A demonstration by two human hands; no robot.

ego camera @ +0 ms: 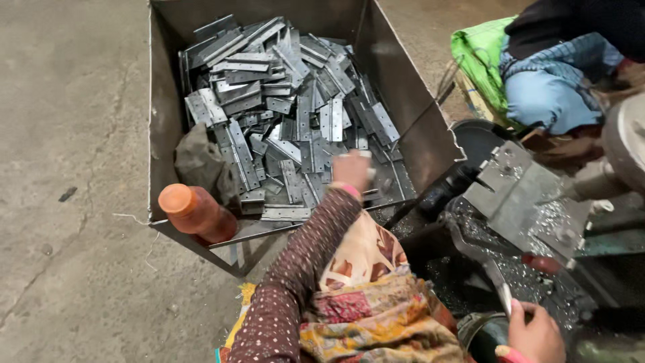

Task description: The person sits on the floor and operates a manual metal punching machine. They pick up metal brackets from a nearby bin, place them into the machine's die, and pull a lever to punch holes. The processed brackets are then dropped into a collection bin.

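Observation:
My left hand (352, 171) reaches into a large grey metal bin (410, 101) heaped with several flat metal hinges (295, 101); its fingers are down among the hinges at the near right of the pile, and whether they grip one I cannot tell. The sleeve is dark brown with small dots. My right hand (534, 331) sits at the lower right, closed on a thin metal lever or handle (502, 292) of a machine. The machine's metal plate (517, 191) is strewn with shavings.
An orange plastic bottle (195, 212) and a dark rag (199, 161) lie in the bin's near left corner. Another person in blue clothing (551, 81) sits at the upper right beside a green bag (478, 54). Concrete floor (67, 168) lies to the left.

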